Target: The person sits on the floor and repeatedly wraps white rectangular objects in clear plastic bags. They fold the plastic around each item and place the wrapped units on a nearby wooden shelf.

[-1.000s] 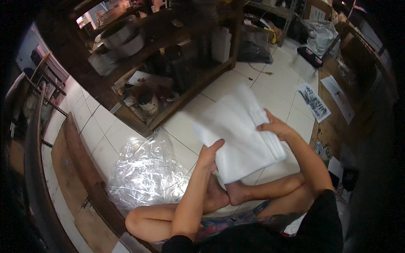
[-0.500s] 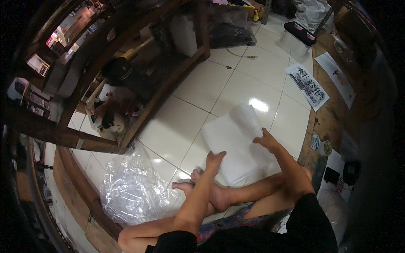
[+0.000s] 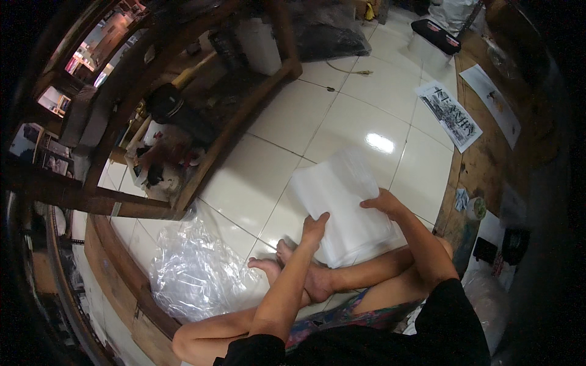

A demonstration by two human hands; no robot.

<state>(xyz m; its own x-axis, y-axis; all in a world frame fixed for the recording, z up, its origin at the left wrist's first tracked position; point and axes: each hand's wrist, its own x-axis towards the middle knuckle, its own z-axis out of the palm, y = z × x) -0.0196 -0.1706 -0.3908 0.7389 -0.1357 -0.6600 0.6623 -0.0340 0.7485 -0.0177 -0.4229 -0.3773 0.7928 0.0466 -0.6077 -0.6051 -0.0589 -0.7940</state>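
one white stack [image 3: 345, 210], one plastic bag [image 3: 198, 274], two hands [image 3: 315, 227]

we see a glossy white tiled floor [image 3: 342, 128]. on it lies a white folded stack [image 3: 345, 207]; left of the stack a crumpled clear plastic sheet [image 3: 195, 271], beyond the stack to the right a printed paper [image 3: 450, 114], far beyond it a dark bag [image 3: 332, 36].

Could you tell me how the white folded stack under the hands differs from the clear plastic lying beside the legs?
The white folded stack is opaque, flat and smooth; the clear plastic is see-through, crumpled and glossy. The left hand and right hand rest on the stack, while nothing touches the plastic. Both lie on the white tiled floor.
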